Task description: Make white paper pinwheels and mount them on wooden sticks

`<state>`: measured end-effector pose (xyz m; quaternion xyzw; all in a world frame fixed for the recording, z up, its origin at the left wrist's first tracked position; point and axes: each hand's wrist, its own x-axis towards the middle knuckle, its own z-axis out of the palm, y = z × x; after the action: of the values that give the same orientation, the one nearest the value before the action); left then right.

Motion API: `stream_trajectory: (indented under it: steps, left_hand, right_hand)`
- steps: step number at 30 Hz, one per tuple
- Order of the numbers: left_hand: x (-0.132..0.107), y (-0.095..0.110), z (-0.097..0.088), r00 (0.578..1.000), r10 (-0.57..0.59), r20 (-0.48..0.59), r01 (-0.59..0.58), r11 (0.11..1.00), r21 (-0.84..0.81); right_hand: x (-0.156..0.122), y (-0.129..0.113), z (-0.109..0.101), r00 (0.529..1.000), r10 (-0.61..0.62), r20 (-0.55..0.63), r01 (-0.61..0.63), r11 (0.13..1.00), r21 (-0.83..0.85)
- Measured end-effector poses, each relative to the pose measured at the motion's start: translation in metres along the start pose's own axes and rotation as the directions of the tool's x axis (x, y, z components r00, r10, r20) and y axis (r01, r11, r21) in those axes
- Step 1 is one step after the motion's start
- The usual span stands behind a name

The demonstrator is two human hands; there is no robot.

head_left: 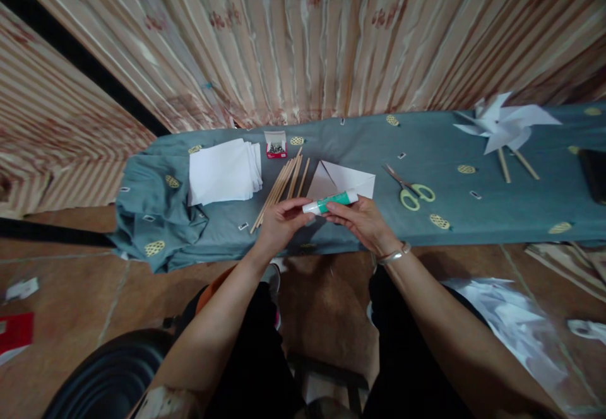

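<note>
A white and green glue stick (337, 202) lies sideways between my two hands, above the front part of the table. My left hand (280, 226) pinches its left end, while my right hand (363, 220) grips it toward the right end. Behind the glue stick is a folded, cut piece of white paper (353, 178), partly hidden by it. Several thin wooden sticks (279, 188) lie just left of that paper. To the right rest scissors (411, 190) with green handles, their blades a little apart.
A stack of white paper (220, 173) and a small red box of metal pins (276, 146) are on the left. White paper pinwheels (509, 122) on sticks lie at right, near a dark object (594, 173). A plastic bag (516, 324) is on the floor.
</note>
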<state>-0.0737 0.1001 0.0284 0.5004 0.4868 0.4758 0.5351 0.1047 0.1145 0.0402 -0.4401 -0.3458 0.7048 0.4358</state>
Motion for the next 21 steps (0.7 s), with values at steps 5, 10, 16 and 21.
stream_trajectory:
  steps: [5, 10, 16, 21]
  left_hand:
    - [-0.006, -0.004, -0.006, 0.99, 0.137, 0.014, -0.135, 0.947, 0.292]
    - [-0.01, -0.006, -0.011, 0.991, 0.13, -0.039, -0.109, 0.936, 0.336]
    - [-0.004, -0.008, -0.059, 0.929, 0.108, -0.353, 0.054, 0.906, 0.419]
    - [-0.004, 0.0, -0.092, 0.898, 0.171, -0.405, 0.196, 0.668, 0.718]
  right_hand:
    - [-0.001, 0.009, 0.009, 1.0, 0.009, 0.02, -0.008, 0.998, -0.057]
    - [-0.003, 0.014, 0.016, 0.999, -0.019, 0.033, 0.023, 0.992, -0.125]
    - [-0.008, 0.005, 0.007, 0.999, -0.039, 0.017, 0.042, 0.981, -0.188]
    - [-0.011, -0.006, -0.014, 0.996, -0.076, -0.035, 0.067, 0.975, -0.212]
